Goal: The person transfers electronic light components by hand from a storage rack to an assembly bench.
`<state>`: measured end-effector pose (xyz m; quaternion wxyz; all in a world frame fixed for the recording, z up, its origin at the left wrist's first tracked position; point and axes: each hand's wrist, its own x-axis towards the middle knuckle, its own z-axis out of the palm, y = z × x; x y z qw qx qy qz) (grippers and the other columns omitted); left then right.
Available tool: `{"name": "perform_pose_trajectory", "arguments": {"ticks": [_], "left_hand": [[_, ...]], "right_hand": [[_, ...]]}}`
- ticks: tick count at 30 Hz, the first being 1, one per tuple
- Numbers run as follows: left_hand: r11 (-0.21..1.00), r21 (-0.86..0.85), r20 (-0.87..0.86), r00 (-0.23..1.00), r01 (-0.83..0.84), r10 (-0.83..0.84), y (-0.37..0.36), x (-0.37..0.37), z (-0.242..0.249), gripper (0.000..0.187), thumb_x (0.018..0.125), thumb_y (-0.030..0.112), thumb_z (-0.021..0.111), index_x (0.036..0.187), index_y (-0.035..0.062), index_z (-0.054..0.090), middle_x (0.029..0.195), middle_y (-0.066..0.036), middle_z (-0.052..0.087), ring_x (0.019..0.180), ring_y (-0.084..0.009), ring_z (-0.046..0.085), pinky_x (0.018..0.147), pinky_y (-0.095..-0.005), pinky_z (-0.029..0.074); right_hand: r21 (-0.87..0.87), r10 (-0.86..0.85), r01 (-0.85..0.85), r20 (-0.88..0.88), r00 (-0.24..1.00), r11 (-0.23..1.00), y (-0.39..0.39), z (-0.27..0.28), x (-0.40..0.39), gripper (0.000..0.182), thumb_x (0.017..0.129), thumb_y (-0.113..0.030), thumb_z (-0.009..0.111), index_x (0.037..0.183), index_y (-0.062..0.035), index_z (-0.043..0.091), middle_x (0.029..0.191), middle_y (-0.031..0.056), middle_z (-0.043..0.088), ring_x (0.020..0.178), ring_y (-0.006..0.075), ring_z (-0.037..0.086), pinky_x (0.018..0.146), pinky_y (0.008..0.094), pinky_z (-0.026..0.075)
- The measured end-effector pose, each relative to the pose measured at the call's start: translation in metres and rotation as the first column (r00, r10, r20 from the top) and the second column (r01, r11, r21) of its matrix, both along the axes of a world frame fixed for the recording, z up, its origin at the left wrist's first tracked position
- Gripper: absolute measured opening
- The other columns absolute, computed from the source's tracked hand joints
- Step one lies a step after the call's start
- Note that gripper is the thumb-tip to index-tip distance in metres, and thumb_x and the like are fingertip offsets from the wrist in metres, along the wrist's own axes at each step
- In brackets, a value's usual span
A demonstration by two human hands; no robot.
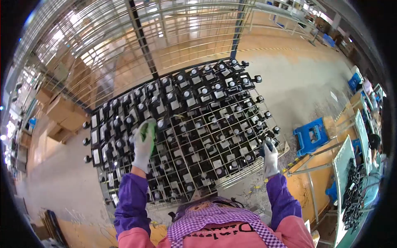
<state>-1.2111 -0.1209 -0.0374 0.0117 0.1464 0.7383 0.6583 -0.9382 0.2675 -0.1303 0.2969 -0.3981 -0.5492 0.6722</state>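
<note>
My left hand, in a white glove with green on it, is over the left middle of a wire rack. Its thumb and fingers are curved and apart, with black parts with round silvery tops and pale labels close around it. I see nothing held in that hand. My right hand, also in a pale glove, is at the rack's right edge. Its fingers look closed around something dark, too small to make out. Rows of the black parts fill the rack, some on the wire grid and some below it.
Wire mesh walls with dark posts rise behind the rack. Cardboard boxes stand at the left. On the right are a blue stool and a long workbench with a heap of black pieces; people sit beyond it.
</note>
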Motion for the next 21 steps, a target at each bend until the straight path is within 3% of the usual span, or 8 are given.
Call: {"name": "perform_pose_trajectory", "arguments": {"ticks": [2,5,7,8,10,13,15,21], "left_hand": [[1.0,0.004,-0.115,0.993,0.0,0.0,0.008,-0.049,-0.006,0.023,0.092,0.007,0.057,0.114,0.0051,0.062,0.107,-0.009,0.064,0.094,-0.0149,0.061,0.08,-0.0253,0.048],[0.92,-0.387,-0.398,0.91,-0.057,-0.112,0.028,-0.112,0.0,0.025,0.091,0.011,0.057,0.115,0.007,0.061,0.112,-0.013,0.061,0.101,-0.024,0.059,0.086,-0.0317,0.048],[0.867,-0.498,-0.384,0.905,-0.038,-0.181,0.049,-0.141,0.006,0.027,0.091,0.015,0.057,0.117,0.0071,0.06,0.116,-0.015,0.059,0.106,-0.0291,0.057,0.089,-0.0357,0.047],[0.926,-0.363,-0.166,0.97,0.106,-0.176,0.062,-0.153,0.012,0.029,0.09,0.018,0.057,0.117,0.0064,0.06,0.119,-0.016,0.058,0.11,-0.0299,0.056,0.091,-0.0368,0.046],[0.831,-0.543,-0.424,0.895,-0.126,-0.141,0.08,-0.189,-0.015,0.037,0.091,0.028,0.055,0.12,0.0053,0.057,0.123,-0.019,0.057,0.117,-0.033,0.051,0.099,-0.0386,0.04],[0.711,-0.701,-0.286,0.936,-0.059,-0.205,0.118,-0.203,0.014,0.046,0.092,0.035,0.049,0.124,0.0023,0.053,0.128,-0.021,0.053,0.121,-0.0345,0.048,0.103,-0.0391,0.036],[0.526,-0.825,-0.412,0.857,-0.207,-0.309,0.112,-0.287,-0.071,0.046,0.091,0.029,0.049,0.129,0.0044,0.049,0.129,-0.018,0.053,0.121,-0.0327,0.048,0.102,-0.0377,0.037],[0.651,-0.749,-0.172,0.913,0.124,-0.37,0.174,-0.294,-0.025,0.043,0.095,0.034,0.044,0.124,0.0041,0.054,0.124,-0.02,0.056,0.118,-0.036,0.05,0.099,-0.0378,0.04]], "right_hand": [[0.075,0.034,-0.034,-0.009,0.999,0.997,0.028,-0.02,-0.023,0.02,0.094,-0.015,0.056,0.108,-0.003,0.061,0.089,0.0014,0.065,0.072,0.0095,0.061,0.065,0.0241,0.05],[-0.064,-0.026,0.022,-0.059,0.998,0.998,0.052,0.001,-0.071,0.021,0.096,-0.02,0.053,0.107,-0.0047,0.061,0.086,0.0025,0.066,0.072,0.0123,0.062,0.064,0.0257,0.051],[-0.038,-0.013,0.008,-0.113,0.993,0.999,0.083,0.001,-0.099,0.023,0.097,-0.024,0.052,0.108,-0.0057,0.06,0.089,0.0039,0.065,0.073,0.0143,0.063,0.066,0.0283,0.052],[-0.073,-0.006,-0.005,-0.148,0.989,0.997,0.105,-0.002,-0.116,0.024,0.097,-0.025,0.052,0.109,-0.0059,0.059,0.091,0.0048,0.065,0.074,0.0152,0.063,0.067,0.0291,0.052],[-0.118,0.015,-0.043,-0.232,0.973,0.992,0.137,0.007,-0.146,0.028,0.098,-0.028,0.051,0.113,-0.0057,0.056,0.097,0.0069,0.064,0.078,0.0172,0.063,0.068,0.0292,0.052],[-0.112,0.001,-0.032,-0.262,0.965,0.993,0.19,0.014,-0.192,0.051,0.098,-0.046,0.042,0.123,-0.0029,0.051,0.116,0.0136,0.059,0.105,0.0246,0.059,0.09,0.0353,0.049],[-0.227,-0.07,-0.011,-0.347,0.935,0.974,0.236,0.007,-0.228,0.058,0.097,-0.052,0.039,0.126,-0.0027,0.049,0.119,0.016,0.058,0.108,0.0273,0.057,0.093,0.0374,0.048],[-0.505,-0.199,-0.076,-0.468,0.861,0.86,0.339,-0.087,-0.314,0.072,0.094,-0.062,0.029,0.128,-0.0018,0.048,0.123,0.0207,0.056,0.108,0.0339,0.057,0.096,0.045,0.047]]}}
